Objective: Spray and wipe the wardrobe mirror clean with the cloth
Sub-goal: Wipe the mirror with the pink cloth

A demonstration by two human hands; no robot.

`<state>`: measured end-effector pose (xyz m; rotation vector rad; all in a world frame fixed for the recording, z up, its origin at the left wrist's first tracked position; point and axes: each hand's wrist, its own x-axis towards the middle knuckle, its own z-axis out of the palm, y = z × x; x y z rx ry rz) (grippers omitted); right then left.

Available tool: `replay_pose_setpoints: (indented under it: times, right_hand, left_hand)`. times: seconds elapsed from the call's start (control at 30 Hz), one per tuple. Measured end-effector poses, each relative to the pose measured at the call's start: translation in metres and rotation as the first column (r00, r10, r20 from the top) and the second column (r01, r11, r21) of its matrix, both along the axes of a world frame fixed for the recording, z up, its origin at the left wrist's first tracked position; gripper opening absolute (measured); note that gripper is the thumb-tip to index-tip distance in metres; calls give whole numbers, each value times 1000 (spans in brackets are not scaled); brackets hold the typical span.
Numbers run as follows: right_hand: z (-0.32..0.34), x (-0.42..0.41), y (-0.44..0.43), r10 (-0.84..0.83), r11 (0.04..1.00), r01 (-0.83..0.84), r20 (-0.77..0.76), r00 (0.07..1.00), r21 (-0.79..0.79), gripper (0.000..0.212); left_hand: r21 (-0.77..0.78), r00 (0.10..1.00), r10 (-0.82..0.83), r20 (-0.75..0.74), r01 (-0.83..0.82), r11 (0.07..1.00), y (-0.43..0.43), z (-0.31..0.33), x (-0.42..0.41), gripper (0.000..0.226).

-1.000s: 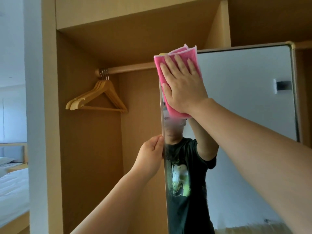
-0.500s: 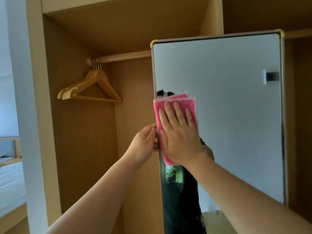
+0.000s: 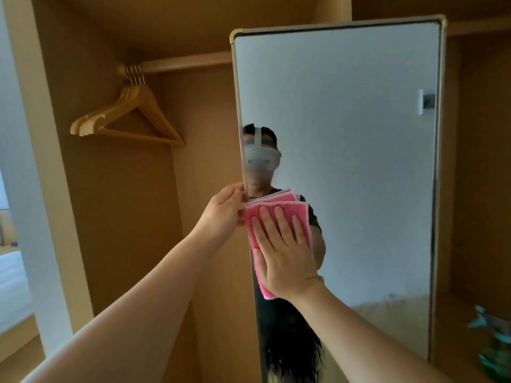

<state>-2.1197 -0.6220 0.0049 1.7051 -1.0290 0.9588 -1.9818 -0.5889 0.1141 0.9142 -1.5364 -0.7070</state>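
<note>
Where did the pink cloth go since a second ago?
The right hand slid the pink cloth down the left side of the mirror, from its top corner to well below it. The left hand still grips the mirror's edge, and the hangers stay on their rail.

The right grip [image 3: 284, 252] lies flat over most of the pink cloth [image 3: 278, 204], hiding its middle. The fingertips of the left grip [image 3: 221, 214] are lost behind the left edge of the mirror [image 3: 345, 120]. The mirror hides the right stretch of the hanging rail [image 3: 188, 60], and its own foot is cut off below. A blurred teal thing [image 3: 495, 352] at lower right cannot be made out. The bed [image 3: 11, 286] is cropped at left.
</note>
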Motion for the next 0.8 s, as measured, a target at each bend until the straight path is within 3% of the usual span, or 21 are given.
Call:
replay_pose_setpoints:
  times: [0.33, 0.53, 0.8]
  right_hand:
    - [15, -14, -2, 9, 1000, -10, -79, 997, -5, 61]
    - [41, -25, -2, -2, 1000, 3, -156, 988, 8, 61]
    - [96, -24, -4, -12, 1000, 13, -71, 997, 24, 58]
  left_hand:
    - [34, 997, 72, 22, -73, 997, 2, -14, -2, 33]
    - [43, 1000, 7, -1, -7, 999, 4, -20, -2, 32]
    - [72, 998, 9, -59, -5, 997, 4, -33, -3, 29]
